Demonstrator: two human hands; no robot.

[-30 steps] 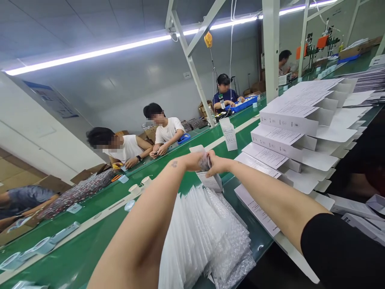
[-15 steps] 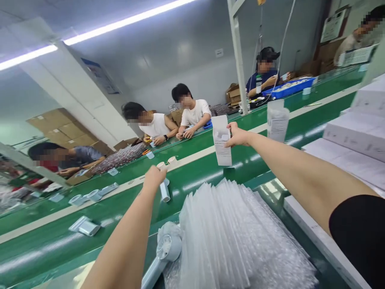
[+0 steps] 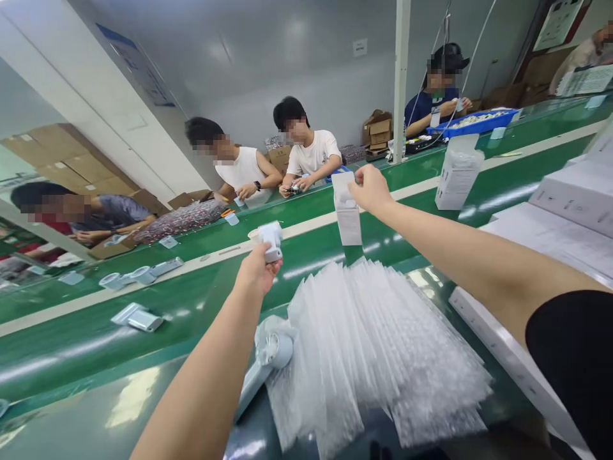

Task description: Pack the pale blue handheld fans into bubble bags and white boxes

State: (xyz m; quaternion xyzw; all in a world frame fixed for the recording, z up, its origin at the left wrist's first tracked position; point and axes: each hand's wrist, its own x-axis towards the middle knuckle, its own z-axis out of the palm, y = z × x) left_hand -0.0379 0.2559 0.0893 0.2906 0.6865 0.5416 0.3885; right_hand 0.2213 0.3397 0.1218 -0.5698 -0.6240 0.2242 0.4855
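My left hand (image 3: pixel 257 268) is closed around a small light-blue plastic piece (image 3: pixel 271 240), lifted above the green conveyor belt. The far side of the piece is hidden, and its exact kind is unclear. With its fingers pinched, my right hand (image 3: pixel 376 190) grips the raised flap of a small white box (image 3: pixel 349 225). The box stands upright on the belt with its top open and printed text on its side. Nearer me lies a fanned stack of bubble-wrap bags (image 3: pixel 383 345). A light-blue handheld fan (image 3: pixel 275 350) rests against the stack's left side.
Another open white box (image 3: pixel 457 179) with a clear bag inside stands farther right. White boxes (image 3: pixel 569 198) are piled at the right edge. Light-blue parts (image 3: pixel 138 317) lie on the belt (image 3: pixel 205 306) at left. Several co-workers sit across it, near a blue tray (image 3: pixel 483 124).
My left hand has picked up the light-blue piece from the belt and raised it. My right hand has shifted up to the box's flap. The view has tilted slightly downward.
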